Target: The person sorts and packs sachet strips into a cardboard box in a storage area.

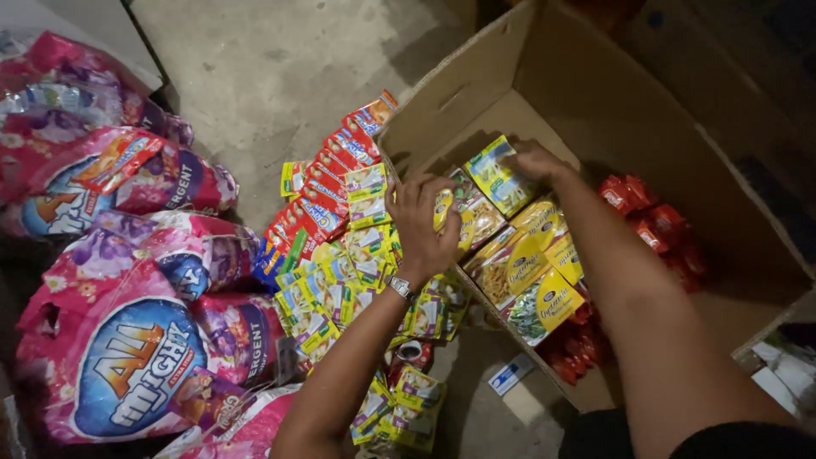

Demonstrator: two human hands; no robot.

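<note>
Head view, looking down into an open cardboard box (pixel 595 102) on a concrete floor (pixel 280 59). Left hand (pixel 422 223) at the box's near-left rim, fingers curled around a yellow sachet (pixel 443 208) from the row of packets (pixel 518 263) standing inside the box; a wristwatch (pixel 399 287) on that wrist. Right hand (pixel 534 159) deeper in the box, fingers closed on the top edge of a green-and-yellow packet (pixel 500 174), held tilted above the row. Red sachets (pixel 654 225) piled further inside the box, right of the row. Just outside the box's left wall, strips of small yellow-green sachets (pixel 340 280) and red sachets (pixel 336 174) spread on the floor. Well left of the box, pink detergent bags (pixel 136 340) heaped together.
</note>
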